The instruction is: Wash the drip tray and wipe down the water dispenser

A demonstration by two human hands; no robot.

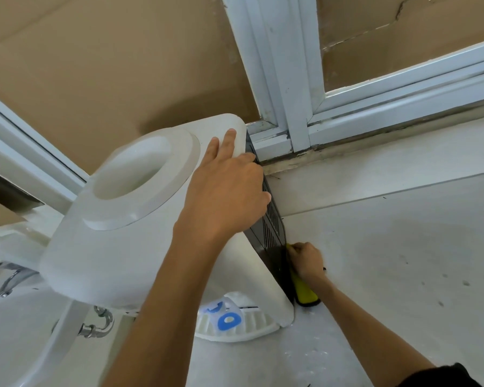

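I look down on a white water dispenser (140, 224) with a round bottle well in its top. Its right side is a black vented panel (271, 222). My left hand (227, 188) rests on the dispenser's top right edge, two fingers straight on top and the others curled over onto the black panel. Lower down, my right hand (305, 261) grips a yellow sponge with a dark backing (305, 291) and presses it against the black panel. A white ribbed drip tray (252, 325) sticks out at the dispenser's base, partly behind my left forearm.
A white window frame (288, 88) and sill stand just behind the dispenser. A white sink with a chrome drain pipe (101, 325) sits at the lower left. Pale, dusty floor tiles (403, 275) spread to the right.
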